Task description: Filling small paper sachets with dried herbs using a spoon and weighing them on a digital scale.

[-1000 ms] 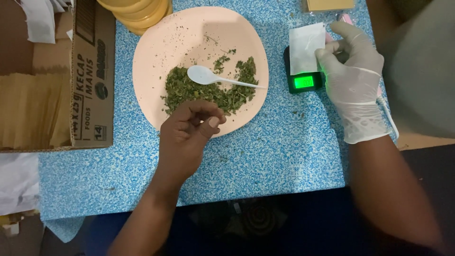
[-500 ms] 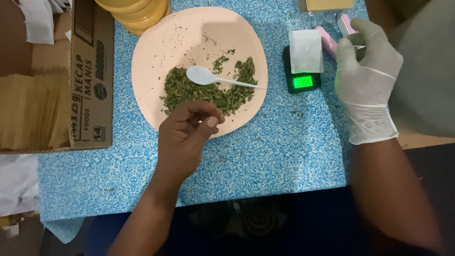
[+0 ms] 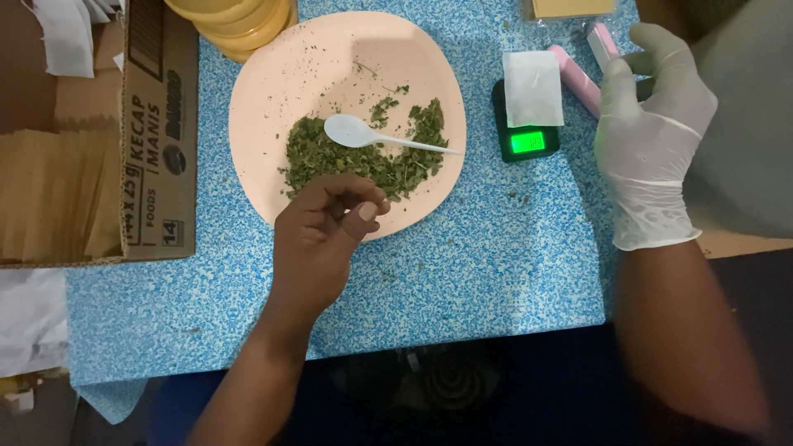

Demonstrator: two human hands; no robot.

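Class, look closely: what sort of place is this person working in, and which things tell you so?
Probably a small home packing table, not a factory. Dried green leaves lie on a pink plate with a white spoon, a white sachet sits on a pocket scale, and a cardboard box holds brown paper packets.

You've got a brown cardboard box (image 3: pixel 161 132) far left, and the small black scale's (image 3: pixel 529 124) screen (image 3: pixel 529 142) glowing green.

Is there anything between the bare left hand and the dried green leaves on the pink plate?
Nothing visible. The left hand rests at the pink plate's near rim, its fingers right beside the dried green leaves. The white plastic spoon lies beyond, on the pile.
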